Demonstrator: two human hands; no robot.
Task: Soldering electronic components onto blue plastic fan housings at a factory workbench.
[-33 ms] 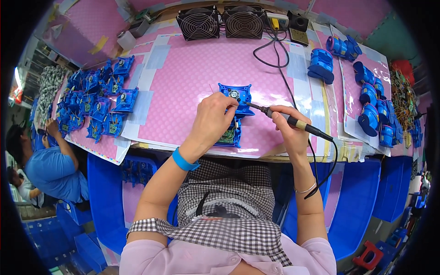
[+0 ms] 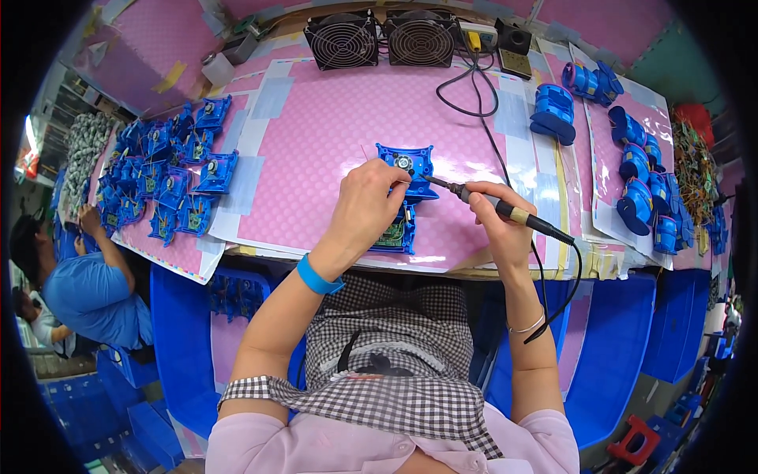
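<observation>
Nearest us on the pink mat (image 2: pixel 316 118) lies a blue circuit-board housing (image 2: pixel 409 235). Our right hand (image 2: pixel 505 221) grips a soldering iron (image 2: pixel 518 215); our left hand (image 2: pixel 367 197) bunches its fingertips at the blue speaker housing (image 2: pixel 422 162) just beyond (whether on wire, we cannot tell). Nothing visibly shifts from a moment ago, suggesting steady work; twin fans (image 2: pixel 343 45) stand behind.

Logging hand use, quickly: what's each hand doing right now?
Left hand: closed in a pinch at the blue plastic housing; what's pinched can't be told.
Right hand: closed, holding the soldering iron.
</observation>
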